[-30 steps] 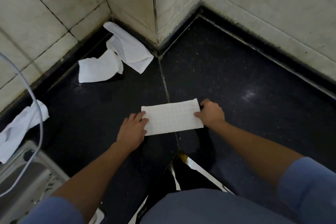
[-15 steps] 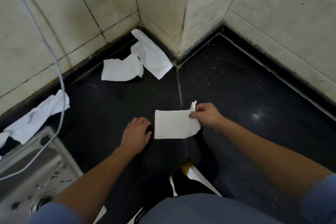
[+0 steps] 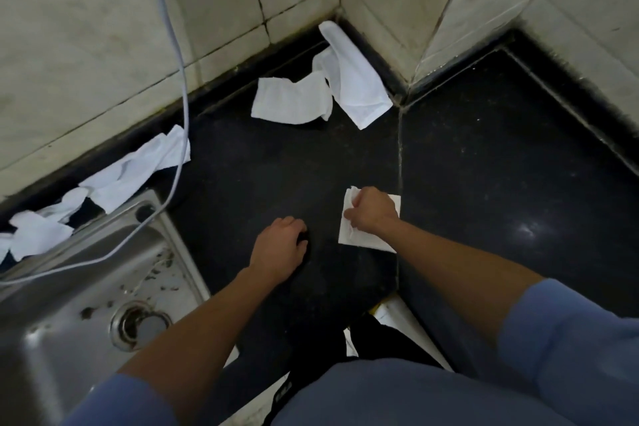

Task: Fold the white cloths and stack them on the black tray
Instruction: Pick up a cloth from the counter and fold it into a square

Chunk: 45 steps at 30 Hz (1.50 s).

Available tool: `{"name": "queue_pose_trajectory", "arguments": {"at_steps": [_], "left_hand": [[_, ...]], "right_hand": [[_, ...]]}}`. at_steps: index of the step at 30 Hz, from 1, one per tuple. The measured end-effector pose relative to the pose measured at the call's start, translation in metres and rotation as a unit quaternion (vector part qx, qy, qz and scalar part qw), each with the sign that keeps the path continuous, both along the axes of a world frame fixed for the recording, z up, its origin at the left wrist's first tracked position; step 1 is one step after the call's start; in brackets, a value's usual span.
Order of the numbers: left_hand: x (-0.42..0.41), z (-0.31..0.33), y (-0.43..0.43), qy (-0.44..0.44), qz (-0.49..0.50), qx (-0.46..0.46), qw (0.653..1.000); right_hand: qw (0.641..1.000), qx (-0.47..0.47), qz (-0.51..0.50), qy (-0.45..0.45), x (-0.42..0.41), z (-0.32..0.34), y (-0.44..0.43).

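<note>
Stained pale wall tiles (image 3: 86,28), black speckled counter (image 3: 501,156), steel sink (image 3: 69,304) left.

A small folded white cloth (image 3: 368,240) lies on the black table (image 3: 484,166), pinched by the right hand (image 3: 371,209), two crumpled cloths (image 3: 294,102) sit by the far corner, and more loose cloths (image 3: 138,173) lie along the left wall (image 3: 86,45).

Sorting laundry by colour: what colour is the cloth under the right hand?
Plain white: the folded cloth under the right hand shows best in the head view.

No legible text, labels, brands, numbers or signs on anything visible
</note>
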<state>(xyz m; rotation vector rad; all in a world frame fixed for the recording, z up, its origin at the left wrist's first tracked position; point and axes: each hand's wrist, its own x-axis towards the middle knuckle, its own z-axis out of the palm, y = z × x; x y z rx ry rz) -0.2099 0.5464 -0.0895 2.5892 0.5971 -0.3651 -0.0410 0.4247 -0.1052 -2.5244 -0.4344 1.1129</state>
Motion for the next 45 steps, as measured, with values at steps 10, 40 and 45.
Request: {"name": "queue_pose_trajectory", "arguments": {"at_steps": [10, 40, 45], "left_hand": [[0.068, -0.001, -0.027, -0.031, -0.200, 0.044, 0.978], [-0.022, 0.002, 0.001, 0.045, -0.061, 0.055, 0.996], [-0.009, 0.007, 0.019, 0.027, -0.077, 0.062, 0.995]], "right_hand": [[0.955, 0.086, 0.191, -0.211, 0.008, 0.007, -0.072], [0.973, -0.090, 0.212, -0.026, 0.039, 0.003, -0.013], [0.991, 0.000, 0.130, -0.004, 0.022, 0.016, -0.044]]}}
